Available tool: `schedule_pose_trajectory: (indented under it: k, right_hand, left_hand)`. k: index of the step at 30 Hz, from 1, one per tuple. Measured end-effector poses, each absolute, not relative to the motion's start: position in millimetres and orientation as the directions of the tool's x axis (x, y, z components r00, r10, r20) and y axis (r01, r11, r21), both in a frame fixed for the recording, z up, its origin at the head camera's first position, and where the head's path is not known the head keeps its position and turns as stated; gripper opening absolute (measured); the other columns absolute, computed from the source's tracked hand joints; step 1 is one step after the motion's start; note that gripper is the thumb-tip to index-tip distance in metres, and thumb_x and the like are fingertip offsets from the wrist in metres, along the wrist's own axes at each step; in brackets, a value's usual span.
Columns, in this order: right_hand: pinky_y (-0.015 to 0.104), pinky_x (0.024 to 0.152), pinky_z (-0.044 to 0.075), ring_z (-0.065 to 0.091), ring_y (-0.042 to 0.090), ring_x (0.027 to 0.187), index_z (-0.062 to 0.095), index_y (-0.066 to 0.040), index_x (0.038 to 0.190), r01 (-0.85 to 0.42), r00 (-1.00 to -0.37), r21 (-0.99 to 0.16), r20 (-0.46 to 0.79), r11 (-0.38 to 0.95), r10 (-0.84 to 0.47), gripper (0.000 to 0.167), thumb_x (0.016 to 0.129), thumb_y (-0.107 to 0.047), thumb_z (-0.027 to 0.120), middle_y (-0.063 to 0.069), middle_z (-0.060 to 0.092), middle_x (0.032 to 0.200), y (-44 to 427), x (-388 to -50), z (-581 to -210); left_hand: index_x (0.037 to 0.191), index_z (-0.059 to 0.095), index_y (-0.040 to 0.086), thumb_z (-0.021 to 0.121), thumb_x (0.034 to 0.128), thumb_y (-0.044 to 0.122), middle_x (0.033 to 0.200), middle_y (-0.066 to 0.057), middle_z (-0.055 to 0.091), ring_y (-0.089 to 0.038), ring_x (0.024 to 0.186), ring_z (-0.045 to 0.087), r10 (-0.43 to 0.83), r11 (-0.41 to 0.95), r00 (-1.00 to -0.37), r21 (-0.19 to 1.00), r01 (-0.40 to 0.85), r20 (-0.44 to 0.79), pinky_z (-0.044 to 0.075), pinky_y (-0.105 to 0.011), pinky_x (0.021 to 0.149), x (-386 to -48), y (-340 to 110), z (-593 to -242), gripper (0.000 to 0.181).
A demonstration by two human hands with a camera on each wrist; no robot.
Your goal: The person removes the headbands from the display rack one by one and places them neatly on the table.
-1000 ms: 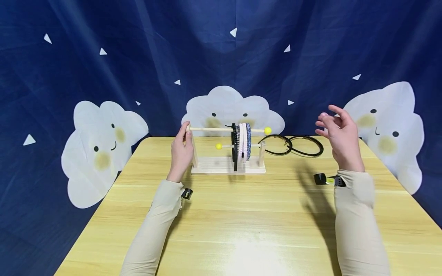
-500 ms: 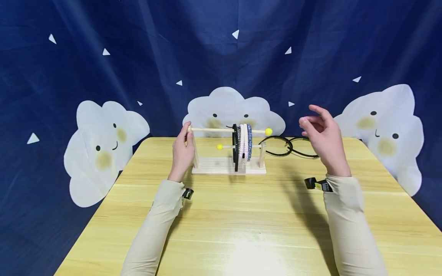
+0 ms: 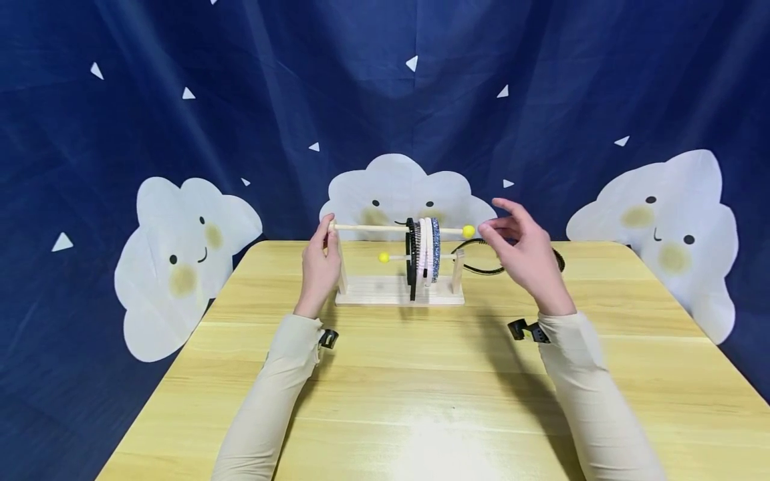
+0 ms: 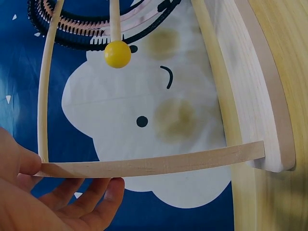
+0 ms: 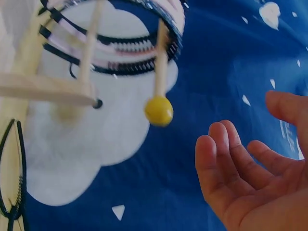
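A pale wooden headband stand (image 3: 375, 292) stands on the table, with a post at each end and two rods tipped with yellow balls. Several headbands hang on the rods: black (image 3: 412, 257), white and pinkish (image 3: 426, 244), and glittery blue (image 3: 436, 250). My left hand (image 3: 319, 267) grips the top of the left post, thumb on one side and fingers on the other; the post (image 4: 159, 166) shows large in the left wrist view. Close to the upper rod's yellow ball (image 5: 159, 111), my right hand (image 5: 250, 183) is held with fingers spread and nothing in it.
Behind the right hand, black toothed headbands (image 3: 481, 271) lie on the table (image 3: 385, 374), partly hidden by that hand. A dark blue curtain (image 3: 361, 80) with white clouds hangs behind the table's back edge.
My right hand has moved left, from beyond the loose black headbands to beside the upper rod's yellow ball. The left hand has stayed on the post.
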State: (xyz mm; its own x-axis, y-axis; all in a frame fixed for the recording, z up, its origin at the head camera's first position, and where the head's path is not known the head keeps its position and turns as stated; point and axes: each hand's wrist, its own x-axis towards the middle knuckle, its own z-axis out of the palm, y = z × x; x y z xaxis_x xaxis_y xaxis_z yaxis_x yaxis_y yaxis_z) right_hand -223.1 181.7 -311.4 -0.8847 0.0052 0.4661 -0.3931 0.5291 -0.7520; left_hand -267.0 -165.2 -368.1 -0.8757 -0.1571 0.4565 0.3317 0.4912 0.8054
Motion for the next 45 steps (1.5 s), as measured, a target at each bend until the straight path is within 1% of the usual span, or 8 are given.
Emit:
schedule_pose_trajectory:
  k: [4, 9, 12, 19, 25, 32, 38, 45]
  right_hand:
    - [0.022, 0.08, 0.051, 0.072, 0.026, 0.105, 0.051, -0.017, 0.149, -0.43, -0.88, -0.731, 0.471, 0.53, -0.064, 0.053, 0.1, -0.032, 0.068, 0.01, 0.075, 0.113, 167.7, -227.7, -321.9]
    - [0.038, 0.08, 0.055, 0.073, 0.027, 0.101, 0.051, -0.014, 0.148, -0.459, -0.874, -0.707, 0.469, 0.538, -0.129, 0.053, 0.1, -0.027, 0.069, 0.01, 0.075, 0.112, 151.0, -231.2, -334.5]
    - [0.043, 0.08, 0.055, 0.074, 0.027, 0.099, 0.052, -0.013, 0.147, -0.47, -0.87, -0.703, 0.47, 0.534, -0.148, 0.053, 0.099, -0.025, 0.07, 0.011, 0.075, 0.11, 143.5, -232.1, -341.2]
    - [0.041, 0.078, 0.057, 0.073, 0.025, 0.095, 0.053, -0.014, 0.146, -0.468, -0.877, -0.713, 0.445, 0.521, -0.178, 0.052, 0.098, -0.025, 0.071, 0.01, 0.075, 0.108, 129.5, -234.7, -353.2]
    - [0.042, 0.08, 0.059, 0.073, 0.027, 0.095, 0.053, -0.013, 0.145, -0.468, -0.877, -0.712, 0.446, 0.523, -0.178, 0.049, 0.099, -0.021, 0.069, 0.013, 0.074, 0.107, 122.6, -236.8, -359.5]
    - [0.041, 0.083, 0.06, 0.071, 0.026, 0.094, 0.056, -0.011, 0.142, -0.47, -0.875, -0.72, 0.455, 0.51, -0.165, 0.046, 0.099, -0.014, 0.07, 0.013, 0.073, 0.104, 120.0, -236.8, -360.9]
    - [0.042, 0.079, 0.06, 0.072, 0.027, 0.091, 0.055, -0.011, 0.142, -0.461, -0.881, -0.725, 0.445, 0.513, -0.162, 0.046, 0.098, -0.012, 0.069, 0.013, 0.073, 0.104, 121.2, -237.1, -359.0]
    - [0.041, 0.083, 0.06, 0.071, 0.027, 0.097, 0.053, -0.011, 0.143, -0.462, -0.881, -0.721, 0.443, 0.517, -0.169, 0.046, 0.099, -0.01, 0.067, 0.013, 0.07, 0.105, 124.9, -238.2, -357.2]
  left_hand:
    - [0.155, 0.046, 0.024, 0.043, 0.1114, 0.024, 0.15, -0.011, 0.054, -0.029, 0.128, 0.057, -0.158, 0.495, -0.877, 0.805, 0.327, 0.454, 0.049, -0.047, 0.104, -267.7, -164.6, -368.2, 0.044]
    - [0.155, 0.047, 0.023, 0.043, 0.1112, 0.023, 0.149, -0.011, 0.055, -0.03, 0.128, 0.058, -0.159, 0.495, -0.877, 0.805, 0.326, 0.453, 0.05, -0.047, 0.102, -267.8, -163.7, -367.7, 0.044]
    - [0.155, 0.047, 0.023, 0.043, 0.1113, 0.022, 0.15, -0.011, 0.054, -0.031, 0.129, 0.057, -0.154, 0.494, -0.878, 0.805, 0.329, 0.453, 0.051, -0.048, 0.101, -267.6, -163.2, -367.1, 0.044]
    - [0.155, 0.047, 0.021, 0.043, 0.1115, 0.023, 0.151, -0.011, 0.054, -0.031, 0.13, 0.056, -0.146, 0.493, -0.875, 0.801, 0.34, 0.461, 0.049, -0.048, 0.104, -268.1, -162.5, -366.1, 0.043]
    - [0.154, 0.047, 0.02, 0.043, 0.1114, 0.022, 0.15, -0.012, 0.055, -0.03, 0.128, 0.057, -0.151, 0.498, -0.872, 0.798, 0.34, 0.465, 0.048, -0.047, 0.105, -268.0, -162.8, -366.8, 0.043]
    - [0.155, 0.046, 0.022, 0.043, 0.1114, 0.024, 0.148, -0.012, 0.055, -0.032, 0.126, 0.058, -0.157, 0.502, -0.877, 0.801, 0.326, 0.455, 0.05, -0.048, 0.101, -266.7, -162.9, -366.4, 0.044]
    - [0.155, 0.047, 0.021, 0.043, 0.1113, 0.022, 0.147, -0.013, 0.057, -0.031, 0.124, 0.059, -0.158, 0.505, -0.872, 0.797, 0.331, 0.463, 0.049, -0.048, 0.102, -266.8, -163.2, -366.3, 0.043]
    - [0.155, 0.047, 0.021, 0.042, 0.1115, 0.022, 0.148, -0.012, 0.055, -0.029, 0.126, 0.058, -0.158, 0.502, -0.874, 0.799, 0.33, 0.46, 0.048, -0.047, 0.105, -268.3, -164.3, -367.8, 0.043]
